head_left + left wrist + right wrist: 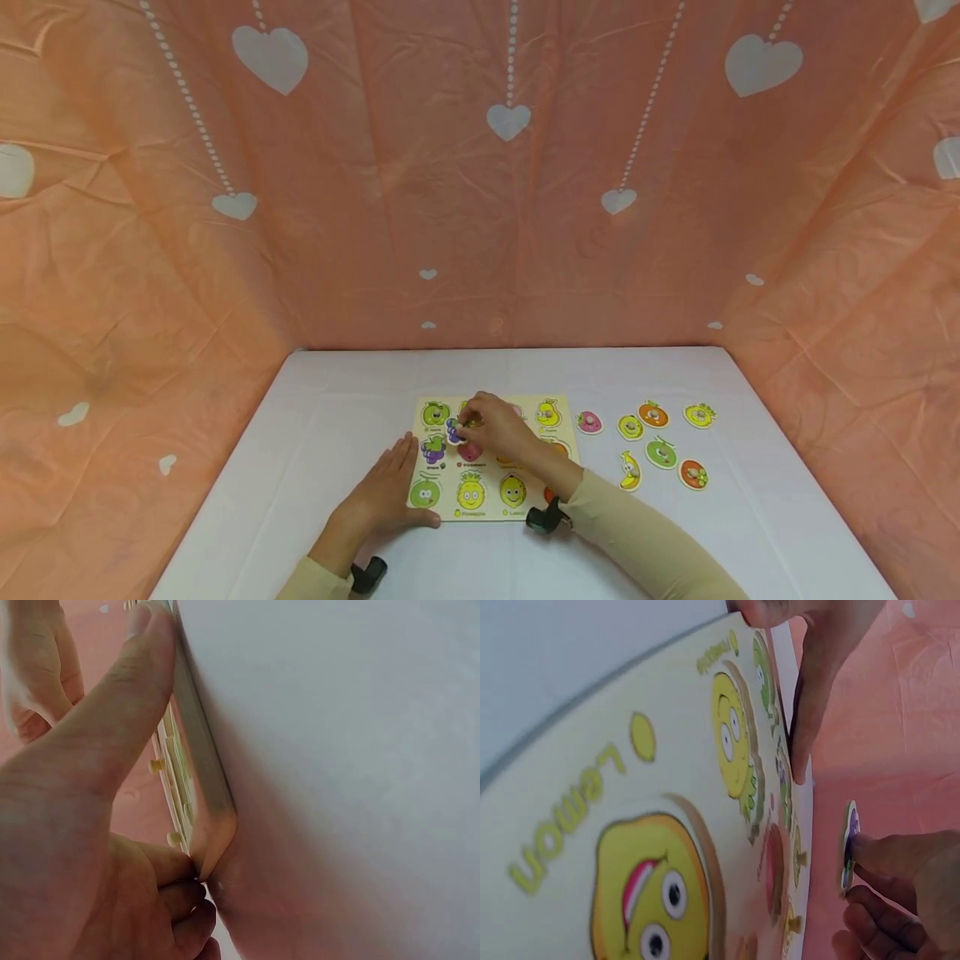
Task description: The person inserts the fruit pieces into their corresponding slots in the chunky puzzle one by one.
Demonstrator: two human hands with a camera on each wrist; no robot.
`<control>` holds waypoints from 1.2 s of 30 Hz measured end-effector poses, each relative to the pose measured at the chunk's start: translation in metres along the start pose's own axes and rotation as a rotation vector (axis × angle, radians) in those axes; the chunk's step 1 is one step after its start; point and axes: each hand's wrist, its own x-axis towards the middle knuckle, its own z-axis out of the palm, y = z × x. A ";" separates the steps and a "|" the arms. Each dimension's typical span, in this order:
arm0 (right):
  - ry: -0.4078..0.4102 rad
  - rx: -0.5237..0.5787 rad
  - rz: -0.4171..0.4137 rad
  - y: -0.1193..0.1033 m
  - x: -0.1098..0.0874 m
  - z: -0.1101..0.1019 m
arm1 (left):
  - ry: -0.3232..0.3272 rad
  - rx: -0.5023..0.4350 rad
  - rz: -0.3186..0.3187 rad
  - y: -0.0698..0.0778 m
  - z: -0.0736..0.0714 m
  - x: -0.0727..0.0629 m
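A cream wooden fruit puzzle board (491, 479) lies on the white table. My right hand (491, 423) is above its upper left part, pinching a purple grape puzzle piece (453, 431) between thumb and fingers. In the right wrist view the grape piece (852, 819) is held on edge, raised off the board. The printed grape picture (432, 450) is just below and left of it. My left hand (386, 487) rests at the board's near left corner, with fingers along the left edge and thumb (142, 682) against the front edge.
Right of the board lie several loose knobbed pieces, among them a strawberry (589, 422), an orange (653, 414), a pineapple (700, 415), a banana (630, 472) and a green melon (662, 452). Orange cloth with white hearts (508, 122) encloses the table's back and sides.
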 end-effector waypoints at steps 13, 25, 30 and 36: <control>-0.045 -0.006 -0.040 -0.002 0.005 0.014 | 0.000 0.024 0.010 -0.002 0.000 0.000; -0.110 -0.057 -0.031 -0.008 0.009 0.026 | -0.006 0.023 -0.004 -0.002 0.002 0.000; -0.124 -0.113 -0.063 -0.009 0.012 0.030 | -0.004 0.029 -0.003 -0.002 0.002 0.000; -0.136 -0.143 -0.063 -0.011 0.016 0.034 | -0.004 0.027 -0.002 -0.002 0.003 0.000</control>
